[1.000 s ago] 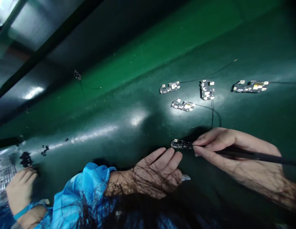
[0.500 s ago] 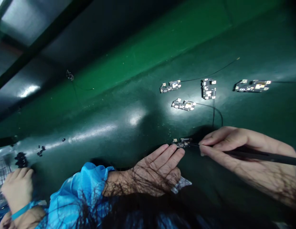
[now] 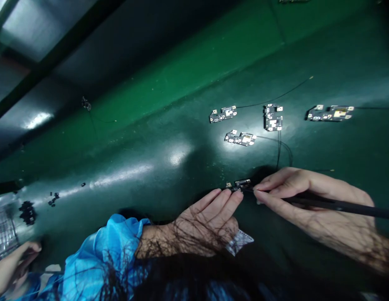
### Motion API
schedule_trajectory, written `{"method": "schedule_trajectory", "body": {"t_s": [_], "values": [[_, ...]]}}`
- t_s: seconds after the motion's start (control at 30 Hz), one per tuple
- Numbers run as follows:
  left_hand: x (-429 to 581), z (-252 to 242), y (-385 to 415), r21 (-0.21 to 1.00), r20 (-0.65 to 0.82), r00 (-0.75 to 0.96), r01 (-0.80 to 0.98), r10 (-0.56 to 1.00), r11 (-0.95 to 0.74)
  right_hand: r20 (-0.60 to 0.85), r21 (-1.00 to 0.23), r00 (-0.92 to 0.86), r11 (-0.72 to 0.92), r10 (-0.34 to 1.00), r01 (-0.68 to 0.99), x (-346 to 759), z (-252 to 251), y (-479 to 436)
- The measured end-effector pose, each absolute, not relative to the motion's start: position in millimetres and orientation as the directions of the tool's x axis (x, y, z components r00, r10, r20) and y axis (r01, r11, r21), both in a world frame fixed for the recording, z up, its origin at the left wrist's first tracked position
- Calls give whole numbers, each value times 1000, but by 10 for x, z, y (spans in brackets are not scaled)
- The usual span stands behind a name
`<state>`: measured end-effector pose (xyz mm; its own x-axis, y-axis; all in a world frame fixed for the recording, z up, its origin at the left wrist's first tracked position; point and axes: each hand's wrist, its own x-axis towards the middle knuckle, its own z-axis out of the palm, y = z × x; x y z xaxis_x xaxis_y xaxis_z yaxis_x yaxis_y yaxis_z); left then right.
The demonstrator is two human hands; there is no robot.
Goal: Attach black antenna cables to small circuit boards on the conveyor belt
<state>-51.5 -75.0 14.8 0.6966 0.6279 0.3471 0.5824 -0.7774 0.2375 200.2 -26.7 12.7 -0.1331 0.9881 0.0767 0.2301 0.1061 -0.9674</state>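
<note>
Palm up on the green mat, my left hand point(image 3: 207, 221) has its fingertips against the near edge of a small circuit board point(image 3: 240, 185). A piece of white material point(image 3: 240, 241) shows beneath that hand. From the right, my right hand point(image 3: 295, 192) pinches a slim black tool point(image 3: 335, 203), whose thin tip meets the right part of the board. Hair hangs over the lower view and crosses both hands. The fingertips hide part of the board.
Beyond my hands lie boards with thin black cables point(image 3: 272, 118), point(image 3: 331, 113), point(image 3: 222, 114), point(image 3: 240, 138). Small black parts point(image 3: 27, 212) lie at the far left, near another person's hand point(image 3: 15, 263). Another board point(image 3: 86, 103) sits at the upper left.
My right hand has shifted slightly left with the black tool. My left hand is almost unmoved. The other person's hand has drawn down and left, away from the black parts.
</note>
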Motion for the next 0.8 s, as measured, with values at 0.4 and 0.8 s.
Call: {"method": "schedule_trajectory", "body": {"t_s": [0.4, 0.8], "values": [[-562, 180, -771, 243, 253, 778, 525, 576, -816, 58, -963, -142, 93, 988, 252, 1988, 150, -279], [-533, 298, -707, 84, 222, 779, 583, 586, -808, 48, -964, -144, 84, 988, 253, 1994, 106, -320]]}}
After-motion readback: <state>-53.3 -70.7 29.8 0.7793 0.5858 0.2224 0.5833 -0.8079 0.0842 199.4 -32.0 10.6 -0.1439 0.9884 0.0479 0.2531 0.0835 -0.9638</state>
